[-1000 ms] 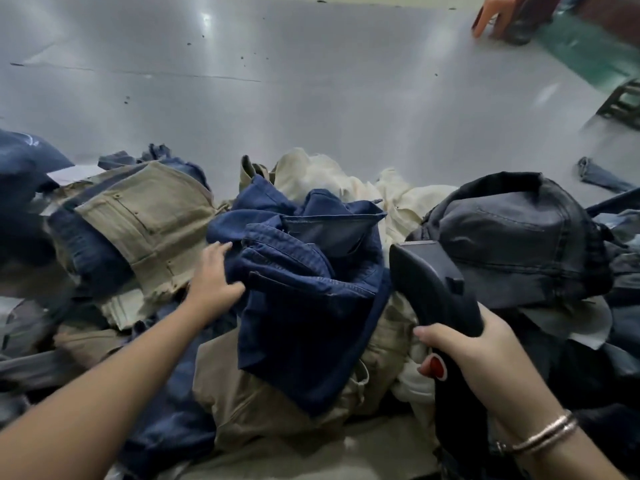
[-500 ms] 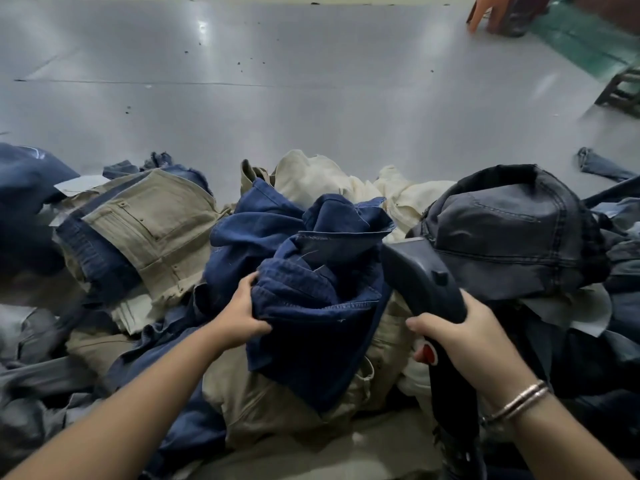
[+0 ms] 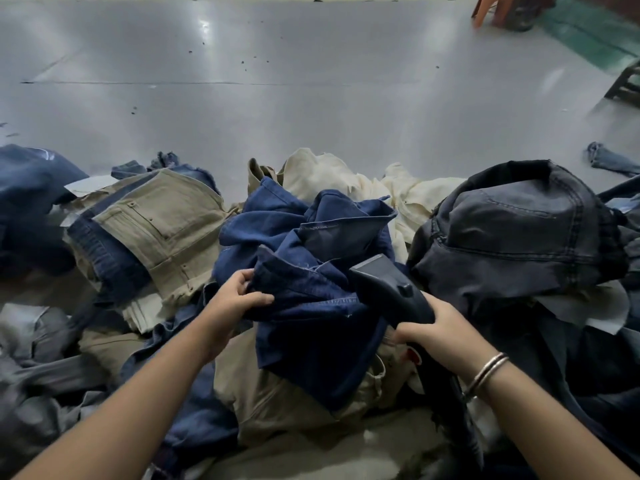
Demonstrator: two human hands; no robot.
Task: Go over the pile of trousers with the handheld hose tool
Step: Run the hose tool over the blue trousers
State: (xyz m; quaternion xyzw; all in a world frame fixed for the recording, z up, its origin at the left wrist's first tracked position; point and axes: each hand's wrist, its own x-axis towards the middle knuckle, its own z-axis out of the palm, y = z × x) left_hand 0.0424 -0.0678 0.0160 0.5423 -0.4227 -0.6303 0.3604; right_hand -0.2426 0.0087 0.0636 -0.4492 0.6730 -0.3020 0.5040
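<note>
A pile of trousers lies across the near floor. On top in the middle sits a crumpled dark blue pair (image 3: 311, 306). My left hand (image 3: 233, 301) grips its folded edge at the left. My right hand (image 3: 438, 329) holds the black handheld hose tool (image 3: 384, 282), its flat nozzle pointing up and left against the blue cloth. The tool's hose (image 3: 457, 410) runs down under my right wrist. Khaki trousers (image 3: 162, 223) lie to the left, cream ones (image 3: 346, 181) behind, a dark grey pair (image 3: 519, 237) bulges on the right.
Grey shiny floor (image 3: 277, 98) stretches beyond the pile. An orange stool leg (image 3: 485, 12) and a green mat (image 3: 588, 36) are at the far right. A loose denim piece (image 3: 609, 161) lies on the floor at the right edge. More grey garments (image 3: 34, 375) sit at lower left.
My left hand has moved right and taken hold of the dark blue trousers, bunching them up. The tool's nozzle has come closer against the blue cloth.
</note>
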